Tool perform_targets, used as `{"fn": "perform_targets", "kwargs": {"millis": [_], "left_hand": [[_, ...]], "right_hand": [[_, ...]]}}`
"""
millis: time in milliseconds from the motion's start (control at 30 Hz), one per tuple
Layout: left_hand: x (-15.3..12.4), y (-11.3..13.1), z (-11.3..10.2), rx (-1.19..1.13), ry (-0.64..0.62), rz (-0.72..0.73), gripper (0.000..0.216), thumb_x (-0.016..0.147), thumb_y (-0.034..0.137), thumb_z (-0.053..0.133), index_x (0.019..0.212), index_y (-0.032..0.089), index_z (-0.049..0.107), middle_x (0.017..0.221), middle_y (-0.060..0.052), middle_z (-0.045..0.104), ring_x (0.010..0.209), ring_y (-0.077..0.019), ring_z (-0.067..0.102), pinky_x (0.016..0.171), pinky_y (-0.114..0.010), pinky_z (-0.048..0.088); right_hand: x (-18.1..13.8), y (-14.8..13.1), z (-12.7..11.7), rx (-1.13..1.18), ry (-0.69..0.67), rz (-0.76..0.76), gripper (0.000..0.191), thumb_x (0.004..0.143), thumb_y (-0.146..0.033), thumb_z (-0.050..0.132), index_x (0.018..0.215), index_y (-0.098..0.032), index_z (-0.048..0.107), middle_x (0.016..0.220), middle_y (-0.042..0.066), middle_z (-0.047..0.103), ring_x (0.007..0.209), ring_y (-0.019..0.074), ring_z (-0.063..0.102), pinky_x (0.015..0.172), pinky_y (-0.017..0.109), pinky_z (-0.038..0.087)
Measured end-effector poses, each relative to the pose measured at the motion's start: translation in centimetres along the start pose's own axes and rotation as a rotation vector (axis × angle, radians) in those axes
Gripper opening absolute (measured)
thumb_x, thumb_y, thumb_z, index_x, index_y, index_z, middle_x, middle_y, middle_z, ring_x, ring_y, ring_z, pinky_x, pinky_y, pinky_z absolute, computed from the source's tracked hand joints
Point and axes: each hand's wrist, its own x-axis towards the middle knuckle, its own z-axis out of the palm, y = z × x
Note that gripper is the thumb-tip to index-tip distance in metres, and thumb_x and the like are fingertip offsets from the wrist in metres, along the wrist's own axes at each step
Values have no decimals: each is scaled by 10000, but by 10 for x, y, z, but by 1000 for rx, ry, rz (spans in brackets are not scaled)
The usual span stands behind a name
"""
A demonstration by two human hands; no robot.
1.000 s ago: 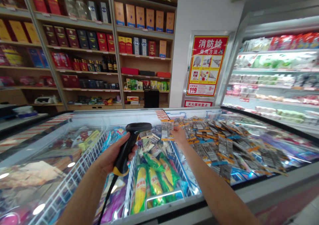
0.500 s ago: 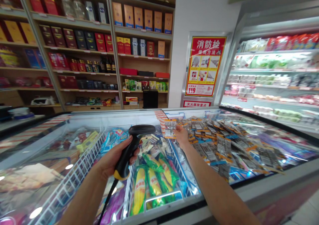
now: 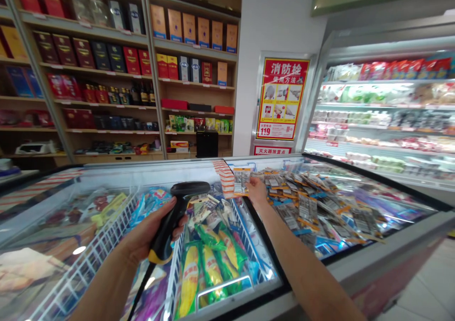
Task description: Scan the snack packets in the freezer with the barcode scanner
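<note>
My left hand point(image 3: 144, 233) is wrapped round the grip of a black barcode scanner point(image 3: 177, 209) with a yellow band, held over the open freezer. My right hand point(image 3: 256, 191) reaches forward and pinches a small clear packet with an orange edge point(image 3: 242, 181), lifted at the near end of a spread of several like packets point(image 3: 316, 202) lying on the freezer's glass lid. Below the scanner, green and yellow corn-shaped ice pops point(image 3: 209, 264) fill a white wire basket point(image 3: 220, 283).
The chest freezer point(image 3: 387, 252) runs across the view with glass lids and wire dividers. Wooden shelves of boxed bottles point(image 3: 121, 60) stand behind it. A red fire-hydrant notice point(image 3: 282, 98) hangs on the white wall, and an open chiller point(image 3: 384, 108) lines the right.
The view has shifted a little to the right and down. My right hand keeps the packet near the same spot, and the scanner has stayed in my left hand.
</note>
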Motion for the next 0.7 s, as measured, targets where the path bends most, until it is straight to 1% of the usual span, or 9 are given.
{"fn": "perform_targets", "kwargs": {"millis": [100,200,333,433,567,633,700], "left_hand": [[2,-1,-1,5,17,-13,296,686,419,533,742,129,520,554,-19,533,408,-85,451,375,-197,352],[2,-2,0,-4,-1,-23,293,691,410,529,772,129,531,555,-16,532,406,-84,451,377,-200,361],[2,-2,0,10,9,-14,280,693,399,528,785,135,535,550,-14,532,402,-87,454,369,-202,368],[3,-2,-1,22,21,-13,263,695,394,526,748,137,526,550,-18,536,401,-85,457,367,-198,371],[4,-2,-4,22,28,-24,273,690,404,530,736,135,521,555,-18,538,401,-81,458,365,-193,373],[3,-2,-6,13,22,-29,288,691,418,525,732,132,522,562,-16,537,405,-78,459,365,-191,377],[2,-1,-7,3,26,-29,294,699,425,513,730,133,522,568,-16,537,410,-76,460,360,-186,378]], "right_hand": [[14,0,-24,-104,59,-28,281,659,-218,475,884,-123,614,803,64,660,738,179,601,680,278,446],[29,3,-52,-230,127,-36,305,676,-226,471,909,-95,618,821,110,655,770,214,595,712,315,429],[40,6,-79,-387,164,-52,282,694,-215,465,895,-115,635,841,125,653,808,239,587,736,337,408],[40,9,-87,-490,158,-61,273,697,-199,460,890,-131,640,835,128,650,824,252,580,737,347,399],[31,12,-86,-593,116,-75,262,680,-184,477,872,-126,645,808,141,641,799,266,577,702,350,401],[24,12,-84,-628,118,-81,282,682,-180,473,906,-109,630,840,159,624,817,274,564,700,357,397],[18,8,-82,-653,150,-87,333,694,-185,463,990,-99,589,933,178,588,895,287,523,726,374,382]]}}
